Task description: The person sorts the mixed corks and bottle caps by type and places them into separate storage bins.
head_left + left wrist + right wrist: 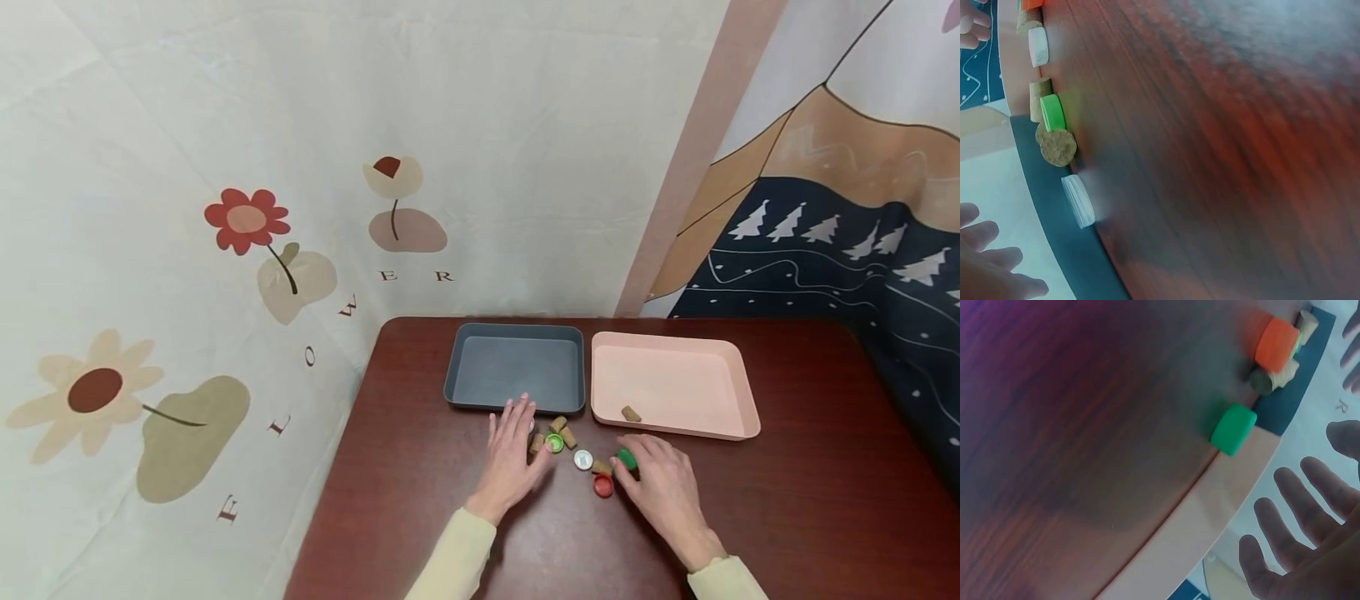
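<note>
My left hand [510, 458] hovers with fingers extended beside a small cluster of corks [567, 437] and a light green bottle cap [554, 442]. A white cap [1079, 201] near that hand shows in the left wrist view, mostly covered by the fingers from above. On the right, my right hand [663, 483] is held over the table with its fingers spread, close to a dark green cap [1233, 429] that stands apart from the fingertips in the right wrist view. Between the hands lie another white cap [582, 460], a cork [602, 468] and a red cap [603, 486].
A dark grey tray [514, 328] and a pink tray [738, 379] stand side by side along the back of the brown table [817, 500]. One cork [631, 414] lies in the pink tray's near side. Printed fabric [525, 167] hangs behind the table.
</note>
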Available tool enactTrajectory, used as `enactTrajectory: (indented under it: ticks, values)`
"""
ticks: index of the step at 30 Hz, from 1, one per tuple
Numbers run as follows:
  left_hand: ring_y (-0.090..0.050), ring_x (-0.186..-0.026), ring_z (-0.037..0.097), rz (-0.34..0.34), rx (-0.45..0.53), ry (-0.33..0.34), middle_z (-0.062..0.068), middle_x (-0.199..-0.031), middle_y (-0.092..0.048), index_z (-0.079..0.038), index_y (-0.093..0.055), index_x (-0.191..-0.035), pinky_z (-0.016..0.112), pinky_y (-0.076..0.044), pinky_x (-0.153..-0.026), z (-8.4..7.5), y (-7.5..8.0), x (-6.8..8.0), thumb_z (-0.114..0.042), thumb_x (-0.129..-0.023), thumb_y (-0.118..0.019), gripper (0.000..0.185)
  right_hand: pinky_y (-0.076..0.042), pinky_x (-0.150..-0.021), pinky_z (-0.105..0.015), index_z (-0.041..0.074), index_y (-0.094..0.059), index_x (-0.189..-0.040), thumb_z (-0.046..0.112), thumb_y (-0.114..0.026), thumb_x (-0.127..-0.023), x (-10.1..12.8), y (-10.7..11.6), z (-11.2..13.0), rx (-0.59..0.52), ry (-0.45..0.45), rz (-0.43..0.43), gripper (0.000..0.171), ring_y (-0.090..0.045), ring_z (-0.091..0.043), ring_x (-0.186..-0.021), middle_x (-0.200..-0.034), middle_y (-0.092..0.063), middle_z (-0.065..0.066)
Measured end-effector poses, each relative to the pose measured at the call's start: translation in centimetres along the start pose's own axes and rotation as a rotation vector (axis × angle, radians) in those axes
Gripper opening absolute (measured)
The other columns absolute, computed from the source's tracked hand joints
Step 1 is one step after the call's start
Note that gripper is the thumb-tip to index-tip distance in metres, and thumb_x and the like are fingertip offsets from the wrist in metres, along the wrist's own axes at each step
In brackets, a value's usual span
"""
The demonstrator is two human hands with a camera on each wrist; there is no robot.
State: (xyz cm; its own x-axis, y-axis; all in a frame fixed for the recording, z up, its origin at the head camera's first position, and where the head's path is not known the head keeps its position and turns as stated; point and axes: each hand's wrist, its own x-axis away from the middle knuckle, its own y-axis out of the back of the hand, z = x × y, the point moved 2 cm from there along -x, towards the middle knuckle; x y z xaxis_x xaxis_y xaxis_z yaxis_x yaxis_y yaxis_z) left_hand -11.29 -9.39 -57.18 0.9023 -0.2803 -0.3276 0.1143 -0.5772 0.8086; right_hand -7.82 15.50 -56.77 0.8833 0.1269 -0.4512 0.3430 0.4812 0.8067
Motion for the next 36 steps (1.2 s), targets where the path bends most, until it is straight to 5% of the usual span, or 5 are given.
enactTrajectory:
  ticks: [11, 25, 36]
  values:
    - [-0.038, -0.147, 0.043, -0.066, 0.011, 0.006, 0.014, -0.161, -0.042, -0.002, -0.048, -0.151, 0.071, -0.027, -0.114, 0.9, 0.4, 1.3, -0.034, -0.098, -0.061, 0.064, -0.046, -0.092, -0.064, 0.011, -0.077, -0.108, 0.039, -0.083, -0.082, 0.4, -2.0, 1.0, 0.113, 0.028, 0.167, 0.038, -0.060, -0.039, -0.118, -0.116, -0.070, -0.010]
    - [-0.038, -0.148, 0.040, -0.086, -0.036, 0.018, 0.013, -0.160, -0.044, -0.003, -0.050, -0.150, 0.070, -0.030, -0.113, 1.8, 0.8, 2.4, -0.032, -0.095, -0.065, 0.064, -0.045, -0.095, -0.069, 0.010, -0.072, -0.087, 0.033, -0.087, -0.074, 0.3, -3.5, 1.8, 0.204, 0.118, 0.125, 0.030, -0.061, -0.040, -0.112, -0.097, -0.068, -0.008]
    - [-0.034, -0.151, 0.038, -0.052, -0.015, 0.050, 0.013, -0.163, -0.040, -0.004, -0.047, -0.153, 0.068, -0.027, -0.116, 1.8, 0.9, 2.6, -0.034, -0.097, -0.063, 0.065, -0.048, -0.091, -0.069, 0.007, -0.072, -0.085, 0.024, -0.088, -0.073, 0.2, -3.6, 2.6, 0.248, 0.130, 0.089, 0.026, -0.065, -0.040, -0.099, -0.091, -0.071, -0.011]
